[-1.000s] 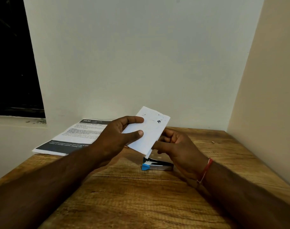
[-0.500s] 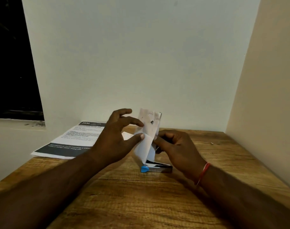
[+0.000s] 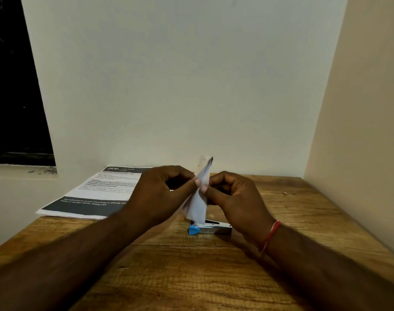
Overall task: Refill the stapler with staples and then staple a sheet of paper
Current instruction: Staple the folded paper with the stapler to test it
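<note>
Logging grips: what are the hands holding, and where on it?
Both the left hand and right hand pinch the folded paper at its middle.

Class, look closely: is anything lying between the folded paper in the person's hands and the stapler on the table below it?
Nothing visible. The folded paper, pinched by the left hand and right hand, hangs directly over the stapler; its lower edge overlaps the stapler's blue end in this view.

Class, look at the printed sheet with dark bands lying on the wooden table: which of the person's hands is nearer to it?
Left. The left hand is right beside the printed sheet, overlapping its right edge in view. The right hand is further off, beyond the folded white paper both pinch.
</note>
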Demonstrator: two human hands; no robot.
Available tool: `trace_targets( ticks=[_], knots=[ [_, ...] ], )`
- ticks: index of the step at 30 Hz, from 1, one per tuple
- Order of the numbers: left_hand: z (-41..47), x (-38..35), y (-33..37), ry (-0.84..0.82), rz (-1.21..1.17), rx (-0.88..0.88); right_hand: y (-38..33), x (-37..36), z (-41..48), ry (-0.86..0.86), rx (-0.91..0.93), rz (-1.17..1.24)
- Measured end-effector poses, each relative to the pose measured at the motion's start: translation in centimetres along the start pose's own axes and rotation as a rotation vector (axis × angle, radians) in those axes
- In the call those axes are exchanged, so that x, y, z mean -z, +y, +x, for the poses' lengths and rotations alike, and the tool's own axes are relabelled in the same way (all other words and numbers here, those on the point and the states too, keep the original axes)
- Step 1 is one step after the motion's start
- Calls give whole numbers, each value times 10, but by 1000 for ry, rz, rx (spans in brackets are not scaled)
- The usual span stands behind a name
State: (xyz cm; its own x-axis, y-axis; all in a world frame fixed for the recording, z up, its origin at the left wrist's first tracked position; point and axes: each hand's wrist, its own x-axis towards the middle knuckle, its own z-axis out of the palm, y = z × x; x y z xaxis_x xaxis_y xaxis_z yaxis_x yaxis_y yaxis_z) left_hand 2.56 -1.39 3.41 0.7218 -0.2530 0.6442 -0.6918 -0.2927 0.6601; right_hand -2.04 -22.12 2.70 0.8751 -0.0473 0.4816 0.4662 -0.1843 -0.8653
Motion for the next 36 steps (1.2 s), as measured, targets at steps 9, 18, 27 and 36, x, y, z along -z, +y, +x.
trace_targets(
  ticks=[9, 18, 27, 36],
  knots=[
    [2, -1, -3, -34, -78, 138, -2, 1, -1, -25, -66, 68],
    [2, 0, -4, -43, -33, 112, -5, 0, -2, -25, -34, 76],
    [1, -3, 2, 56, -38, 28, -1, -2, -4, -98, 57, -165],
    [-2, -2, 7, 40, 63, -61, -9, -3, -8, -32, -2, 43]
  ],
)
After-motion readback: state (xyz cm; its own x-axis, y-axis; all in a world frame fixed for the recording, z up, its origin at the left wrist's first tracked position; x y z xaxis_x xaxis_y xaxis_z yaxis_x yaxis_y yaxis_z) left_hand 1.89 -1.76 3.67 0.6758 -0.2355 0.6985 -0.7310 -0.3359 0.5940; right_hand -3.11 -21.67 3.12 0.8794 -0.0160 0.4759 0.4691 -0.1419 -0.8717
